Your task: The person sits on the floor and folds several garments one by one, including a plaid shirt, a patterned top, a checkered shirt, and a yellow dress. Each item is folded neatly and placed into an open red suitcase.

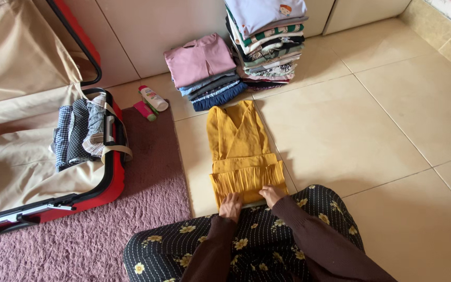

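Observation:
A mustard-yellow garment (238,141) lies flat on the tiled floor in front of me, folded into a long strip, its pleated lower part turned up over itself. My left hand (230,206) presses on the near left edge of the pleated fold. Beside it, my right hand (272,194) rests on the near right edge, fingers curled onto the cloth. Both sleeves are dark brown. My lap is covered by black fabric with yellow flowers (246,245).
An open red suitcase (111,180) with beige lining lies at left, with rolled checked clothes (79,130) inside. Two stacks of folded clothes (204,68) (267,42) stand by the wall. A white bottle (154,97) and pink tube (144,110) lie near a mauve rug (147,209).

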